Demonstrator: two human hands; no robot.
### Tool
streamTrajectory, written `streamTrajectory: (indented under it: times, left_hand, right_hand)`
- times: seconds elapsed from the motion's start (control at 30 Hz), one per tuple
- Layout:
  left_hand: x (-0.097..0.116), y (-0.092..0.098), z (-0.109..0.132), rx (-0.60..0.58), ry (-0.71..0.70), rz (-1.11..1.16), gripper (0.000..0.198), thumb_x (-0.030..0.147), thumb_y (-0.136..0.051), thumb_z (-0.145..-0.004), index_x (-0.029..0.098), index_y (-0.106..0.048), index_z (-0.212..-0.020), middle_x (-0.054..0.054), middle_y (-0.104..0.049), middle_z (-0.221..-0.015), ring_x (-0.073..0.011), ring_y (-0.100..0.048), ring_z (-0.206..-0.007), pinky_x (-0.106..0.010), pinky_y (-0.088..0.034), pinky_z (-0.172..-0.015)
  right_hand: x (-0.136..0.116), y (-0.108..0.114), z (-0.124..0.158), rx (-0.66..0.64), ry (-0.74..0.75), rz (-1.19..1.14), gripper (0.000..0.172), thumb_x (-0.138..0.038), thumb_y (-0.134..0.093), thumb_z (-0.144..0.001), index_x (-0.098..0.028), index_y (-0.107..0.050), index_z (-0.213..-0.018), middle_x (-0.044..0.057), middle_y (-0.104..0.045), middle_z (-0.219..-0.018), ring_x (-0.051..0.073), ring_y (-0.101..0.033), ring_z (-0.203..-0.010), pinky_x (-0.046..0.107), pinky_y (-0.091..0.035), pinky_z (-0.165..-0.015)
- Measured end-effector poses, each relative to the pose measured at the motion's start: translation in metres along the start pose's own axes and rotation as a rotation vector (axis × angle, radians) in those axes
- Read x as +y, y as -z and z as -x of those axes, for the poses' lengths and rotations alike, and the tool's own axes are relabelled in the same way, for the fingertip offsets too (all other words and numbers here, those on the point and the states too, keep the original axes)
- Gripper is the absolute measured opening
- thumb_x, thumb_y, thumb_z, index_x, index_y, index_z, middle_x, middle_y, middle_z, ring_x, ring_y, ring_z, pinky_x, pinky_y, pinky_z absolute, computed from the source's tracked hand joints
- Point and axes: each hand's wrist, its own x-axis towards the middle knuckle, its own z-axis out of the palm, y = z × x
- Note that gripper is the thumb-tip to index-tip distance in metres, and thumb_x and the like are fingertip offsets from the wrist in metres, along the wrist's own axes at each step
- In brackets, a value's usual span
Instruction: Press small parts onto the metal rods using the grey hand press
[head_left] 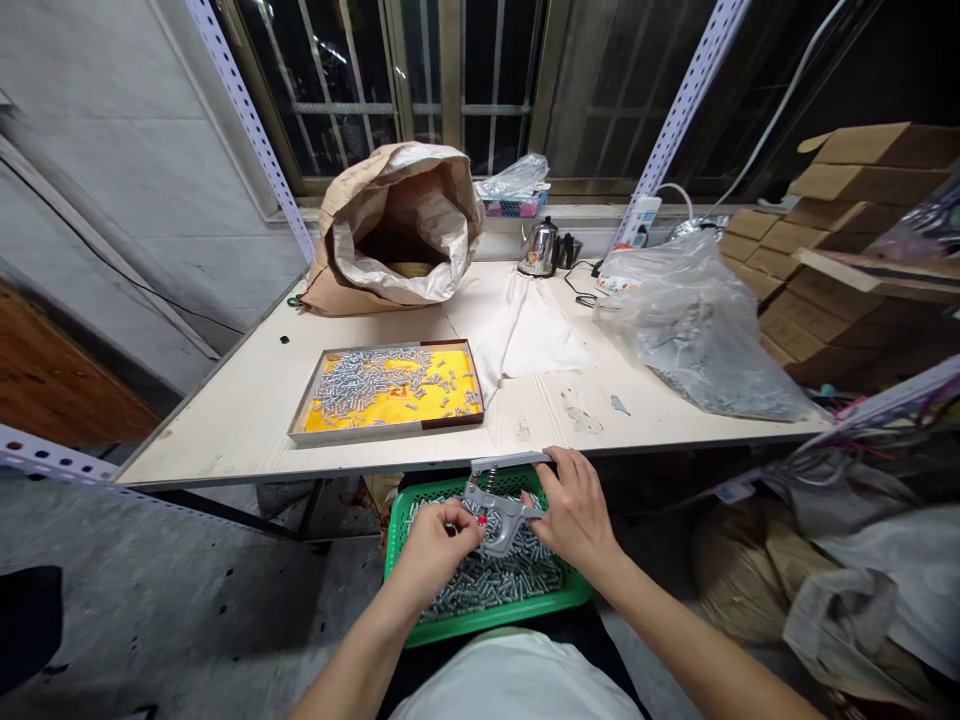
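My right hand (pixel 577 505) is wrapped round the handles of a grey metal hand-press plier (pixel 504 522) with a small coil spring near its upper end. Close to the plier's jaw, my left hand (pixel 441 540) is closed in a pinch, its fingertips beside a small red piece (pixel 482 521). What the left fingers hold, if anything, is too small to make out. Below both hands is a green plastic basket (pixel 517 612), filled with small silvery metal parts (pixel 480 585) that look like screws or springs.
On the table (pixel 247 400) lies a shallow tray (pixel 375 433) with a yellow bottom and many small metal pieces. Behind it stands an open paper sack (pixel 330 270). A white cloth (pixel 540 340), a kettle (pixel 538 248), a clear plastic bag (pixel 697 320) and stacked cardboard boxes (pixel 862 185) are farther off.
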Motion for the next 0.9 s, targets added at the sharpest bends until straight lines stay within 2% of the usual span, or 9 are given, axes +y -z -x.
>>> streamTrajectory:
  times: [0.13, 0.3, 0.37, 0.47, 0.57, 0.63, 0.73, 0.83, 0.9]
  left_hand:
    - [-0.001, -0.004, 0.004, 0.120, -0.095, 0.091, 0.016, 0.022, -0.062, -0.065, 0.016, -0.058, -0.051, -0.001, -0.053, -0.061, -0.0139, -0.048, -0.062, -0.025, -0.035, -0.060]
    - [-0.006, 0.018, 0.006, 0.341, -0.206, 0.081, 0.018, 0.028, -0.061, -0.070, 0.016, -0.058, -0.057, -0.002, -0.056, -0.068, -0.0162, -0.052, -0.068, -0.026, -0.040, -0.064]
    - [-0.012, 0.025, 0.010, 0.270, -0.166, -0.065, 0.019, 0.027, -0.060, -0.071, 0.016, -0.058, -0.056, -0.002, -0.057, -0.067, -0.0166, -0.053, -0.068, -0.027, -0.040, -0.066]
    - [-0.023, 0.028, 0.017, 0.074, -0.060, -0.275, 0.015, 0.027, -0.060, -0.072, 0.017, -0.064, -0.061, -0.003, -0.062, -0.069, -0.0187, -0.057, -0.072, -0.029, -0.042, -0.072]
    - [-0.022, 0.034, 0.010, 0.082, -0.081, -0.360, 0.020, 0.034, -0.063, -0.074, 0.018, -0.071, -0.083, -0.006, -0.068, -0.083, -0.0219, -0.060, -0.081, -0.031, -0.044, -0.077]
    - [-0.012, 0.051, -0.012, 0.202, -0.171, -0.444, 0.025, 0.036, -0.059, -0.079, 0.017, -0.070, -0.091, -0.009, -0.069, -0.089, -0.0229, -0.061, -0.084, -0.031, -0.045, -0.077]
    - [0.012, 0.095, -0.068, 0.442, -0.242, -0.745, 0.025, 0.026, -0.047, -0.086, 0.017, -0.070, -0.092, -0.011, -0.069, -0.093, -0.0233, -0.061, -0.088, -0.032, -0.043, -0.082]
    - [0.029, 0.138, -0.125, 0.471, -0.212, -0.826, 0.022, 0.011, -0.050, -0.079, 0.013, -0.071, -0.084, -0.015, -0.068, -0.095, -0.0277, -0.057, -0.098, -0.036, -0.039, -0.088]
    - [0.032, 0.153, -0.151, 0.434, -0.192, -0.839, 0.018, 0.005, -0.054, -0.071, 0.012, -0.070, -0.073, -0.015, -0.068, -0.088, -0.0286, -0.057, -0.098, -0.035, -0.039, -0.088]
  right_hand:
    - [-0.005, -0.006, 0.009, 0.038, -0.089, 0.030, 0.038, -0.025, -0.052, -0.076, -0.010, -0.054, -0.111, 0.017, -0.047, -0.122, 0.031, -0.039, -0.117, 0.049, -0.035, -0.102]
    - [0.004, -0.016, 0.027, 0.097, -0.076, 0.048, 0.040, -0.031, -0.054, -0.078, -0.011, -0.053, -0.112, 0.017, -0.048, -0.123, 0.032, -0.038, -0.120, 0.055, -0.029, -0.106]
    - [0.011, -0.020, 0.037, 0.117, -0.054, 0.028, 0.045, -0.037, -0.053, -0.080, -0.011, -0.051, -0.117, 0.017, -0.049, -0.122, 0.033, -0.039, -0.120, 0.058, -0.029, -0.105]
    - [0.019, -0.023, 0.050, 0.126, -0.036, -0.017, 0.046, -0.041, -0.050, -0.083, -0.015, -0.049, -0.121, 0.015, -0.050, -0.121, 0.032, -0.042, -0.119, 0.060, -0.031, -0.103]
    - [0.021, -0.024, 0.056, 0.133, -0.020, -0.055, 0.042, -0.042, -0.053, -0.082, -0.017, -0.051, -0.116, 0.015, -0.051, -0.121, 0.032, -0.044, -0.118, 0.060, -0.032, -0.103]
    - [0.021, -0.024, 0.056, 0.152, -0.006, -0.077, 0.039, -0.040, -0.057, -0.081, -0.017, -0.052, -0.111, 0.015, -0.052, -0.120, 0.033, -0.045, -0.117, 0.060, -0.033, -0.102]
    - [0.018, -0.023, 0.053, 0.190, 0.013, -0.107, 0.034, -0.040, -0.057, -0.081, -0.017, -0.053, -0.107, 0.016, -0.052, -0.119, 0.034, -0.046, -0.116, 0.061, -0.035, -0.100]
    - [0.016, -0.024, 0.052, 0.214, 0.039, -0.120, 0.034, -0.040, -0.058, -0.081, -0.018, -0.053, -0.106, 0.016, -0.053, -0.119, 0.035, -0.047, -0.114, 0.062, -0.036, -0.097]
    - [0.017, -0.026, 0.053, 0.216, 0.049, -0.111, 0.036, -0.041, -0.059, -0.079, -0.018, -0.052, -0.107, 0.016, -0.053, -0.118, 0.035, -0.048, -0.113, 0.062, -0.037, -0.097]
